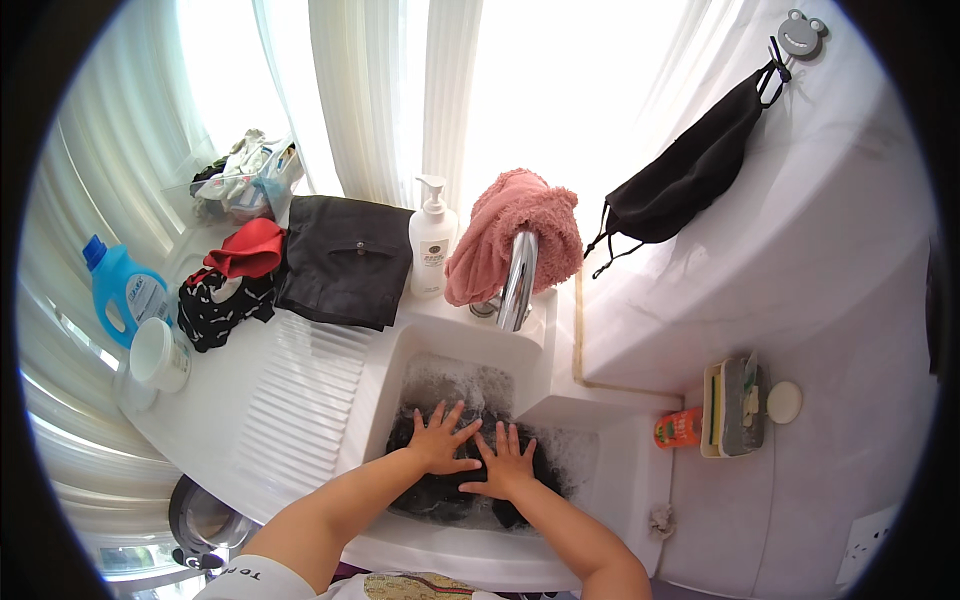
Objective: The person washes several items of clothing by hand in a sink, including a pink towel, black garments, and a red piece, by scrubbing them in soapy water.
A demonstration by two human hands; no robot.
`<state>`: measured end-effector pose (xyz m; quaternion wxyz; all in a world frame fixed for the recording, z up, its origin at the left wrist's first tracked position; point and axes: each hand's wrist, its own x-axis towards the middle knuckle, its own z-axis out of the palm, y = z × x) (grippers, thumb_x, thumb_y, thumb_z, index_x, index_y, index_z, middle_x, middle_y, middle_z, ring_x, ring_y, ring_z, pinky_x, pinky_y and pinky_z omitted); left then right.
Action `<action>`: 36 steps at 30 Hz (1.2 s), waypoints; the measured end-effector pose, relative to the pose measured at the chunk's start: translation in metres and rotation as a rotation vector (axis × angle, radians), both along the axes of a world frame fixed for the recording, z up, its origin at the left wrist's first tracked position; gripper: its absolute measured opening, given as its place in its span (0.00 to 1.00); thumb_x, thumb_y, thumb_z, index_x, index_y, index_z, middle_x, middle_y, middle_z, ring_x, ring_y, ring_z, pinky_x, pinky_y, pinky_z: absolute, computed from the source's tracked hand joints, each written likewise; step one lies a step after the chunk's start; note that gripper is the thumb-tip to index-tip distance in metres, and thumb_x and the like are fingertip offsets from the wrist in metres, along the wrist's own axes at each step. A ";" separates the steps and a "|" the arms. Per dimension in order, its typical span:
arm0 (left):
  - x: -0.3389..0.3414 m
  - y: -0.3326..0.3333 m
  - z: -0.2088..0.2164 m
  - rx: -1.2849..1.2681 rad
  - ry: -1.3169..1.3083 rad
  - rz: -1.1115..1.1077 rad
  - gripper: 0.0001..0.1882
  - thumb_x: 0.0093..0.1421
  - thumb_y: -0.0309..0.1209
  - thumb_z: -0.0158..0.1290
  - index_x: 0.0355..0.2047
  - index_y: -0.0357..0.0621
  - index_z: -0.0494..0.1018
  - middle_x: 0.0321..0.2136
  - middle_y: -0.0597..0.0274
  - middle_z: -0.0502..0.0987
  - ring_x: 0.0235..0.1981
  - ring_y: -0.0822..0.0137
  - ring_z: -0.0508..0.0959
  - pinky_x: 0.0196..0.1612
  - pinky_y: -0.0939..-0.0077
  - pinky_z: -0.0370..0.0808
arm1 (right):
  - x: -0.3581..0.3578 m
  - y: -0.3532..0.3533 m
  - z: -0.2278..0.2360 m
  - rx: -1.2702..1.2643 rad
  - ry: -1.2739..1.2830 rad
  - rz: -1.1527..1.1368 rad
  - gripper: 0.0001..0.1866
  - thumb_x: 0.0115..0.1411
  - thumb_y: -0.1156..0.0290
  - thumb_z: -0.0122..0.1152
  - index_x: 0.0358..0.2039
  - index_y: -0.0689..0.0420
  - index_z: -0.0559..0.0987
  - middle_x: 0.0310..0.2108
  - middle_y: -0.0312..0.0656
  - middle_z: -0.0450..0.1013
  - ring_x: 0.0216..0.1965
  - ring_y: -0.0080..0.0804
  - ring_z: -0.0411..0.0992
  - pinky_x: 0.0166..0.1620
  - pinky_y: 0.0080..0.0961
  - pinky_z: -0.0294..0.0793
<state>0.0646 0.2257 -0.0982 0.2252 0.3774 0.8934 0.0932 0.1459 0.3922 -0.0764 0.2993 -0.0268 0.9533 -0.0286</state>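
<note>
Both hands are spread flat, fingers splayed, nothing gripped. The left hand (441,437) and right hand (504,462) are pressed side by side, thumbs nearly touching, onto a dark garment (450,492) lying under them in the sink (640,470).

The garment is seen soaked and largely submerged; suds (450,385) are noted just beyond the fingertips and to the right of the right hand. Judged from this: wetting and soaping are done, pressing is in hand, rinsing and wringing are left. No running water can be made out at the tap (518,280), well beyond the hands.

A pink towel (515,225) is draped over the tap. A soap pump (432,245) stands beyond the left hand. Further left, past the ribbed board (300,400), unwashed dark and red clothes (290,262) are piled, with a blue detergent bottle (125,290) beside them.
</note>
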 end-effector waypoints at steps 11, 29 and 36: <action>0.017 0.012 -0.013 -0.012 0.123 0.003 0.30 0.49 0.59 0.57 0.46 0.55 0.75 0.47 0.56 0.72 0.54 0.50 0.68 0.57 0.39 0.57 | 0.013 0.031 -0.033 -0.291 0.063 -0.109 0.59 0.43 0.45 0.71 0.69 0.47 0.46 0.67 0.53 0.45 0.67 0.56 0.46 0.65 0.47 0.54; 0.042 -0.052 0.073 0.649 -0.034 0.271 0.67 0.37 0.55 0.69 0.67 0.44 0.38 0.61 0.40 0.60 0.59 0.42 0.65 0.59 0.60 0.65 | -0.003 0.003 0.142 -0.792 0.921 -0.370 0.14 0.48 0.71 0.66 0.35 0.62 0.79 0.32 0.48 0.77 0.35 0.37 0.75 0.41 0.27 0.73; 0.017 -0.056 0.115 0.606 -0.321 0.368 0.43 0.43 0.44 0.66 0.57 0.42 0.62 0.44 0.41 0.75 0.49 0.43 0.73 0.53 0.55 0.69 | -0.015 -0.017 0.159 -1.427 0.708 -0.472 0.27 0.47 0.74 0.68 0.50 0.60 0.73 0.44 0.45 0.75 0.46 0.31 0.72 0.53 0.25 0.68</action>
